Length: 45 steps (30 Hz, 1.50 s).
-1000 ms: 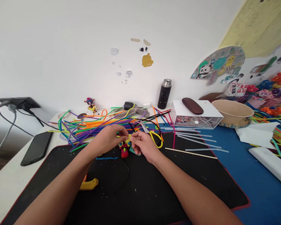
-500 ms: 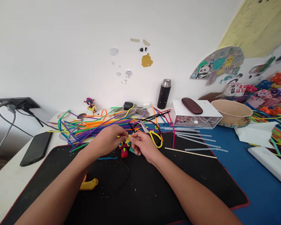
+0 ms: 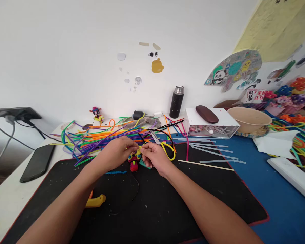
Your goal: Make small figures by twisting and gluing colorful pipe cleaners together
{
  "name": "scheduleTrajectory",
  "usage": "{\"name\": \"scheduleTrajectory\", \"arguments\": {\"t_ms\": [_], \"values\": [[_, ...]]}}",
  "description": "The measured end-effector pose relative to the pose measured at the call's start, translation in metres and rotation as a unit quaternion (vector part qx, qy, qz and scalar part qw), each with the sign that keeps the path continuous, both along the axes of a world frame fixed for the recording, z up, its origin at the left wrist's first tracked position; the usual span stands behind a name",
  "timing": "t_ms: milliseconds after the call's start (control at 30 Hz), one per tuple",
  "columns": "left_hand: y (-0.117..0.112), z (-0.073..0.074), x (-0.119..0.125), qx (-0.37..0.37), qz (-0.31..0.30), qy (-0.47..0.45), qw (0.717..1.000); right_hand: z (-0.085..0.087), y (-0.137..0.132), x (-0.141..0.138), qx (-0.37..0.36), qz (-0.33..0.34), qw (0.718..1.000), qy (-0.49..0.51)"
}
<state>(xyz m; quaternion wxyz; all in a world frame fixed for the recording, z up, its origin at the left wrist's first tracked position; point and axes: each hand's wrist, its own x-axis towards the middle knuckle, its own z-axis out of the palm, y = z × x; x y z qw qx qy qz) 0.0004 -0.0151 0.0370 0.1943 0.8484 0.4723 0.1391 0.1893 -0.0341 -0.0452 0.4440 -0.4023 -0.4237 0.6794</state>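
Left hand (image 3: 119, 151), right hand (image 3: 157, 157): each grip pinched nearly closed on yellow piece (image 3: 139, 152) at red figure (image 3: 134, 165), between hands over black mat (image 3: 165, 206). Figure looked largely formed, yellow part seemingly unfinished; rest could not be told.

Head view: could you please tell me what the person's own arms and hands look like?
The left hand and right hand are bare and ungloved. No sleeve, watch, bracelet or clear marking shows on the left forearm or right forearm. A small ring could go unseen.

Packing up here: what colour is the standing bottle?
The bottle is black, its top silvery, in the head view.
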Motion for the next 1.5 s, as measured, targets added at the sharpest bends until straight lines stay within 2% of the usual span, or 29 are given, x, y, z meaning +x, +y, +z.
{"name": "scheduleTrajectory", "arguments": {"t_ms": [300,600,1000,1233,1500], "values": [[-0.002,0.004,0.002,-0.006,-0.009,-0.065,0.998,0.004,0.001,0.003,-0.005,-0.015,1.0,0.019],[-0.002,0.004,0.006,-0.044,0.044,-0.102,0.993,0.009,0.0,0.003,-0.011,-0.029,0.999,0.03],[-0.001,0.0,0.005,-0.029,0.029,-0.143,0.989,0.009,0.001,0.003,-0.008,-0.036,0.999,0.033],[0.001,0.003,0.003,-0.017,0.07,-0.114,0.991,0.009,0.002,0.003,-0.001,-0.041,0.999,0.035],[-0.005,0.006,0.01,-0.051,0.069,-0.051,0.995,0.011,0.0,0.002,-0.002,-0.041,0.998,0.04]]}}
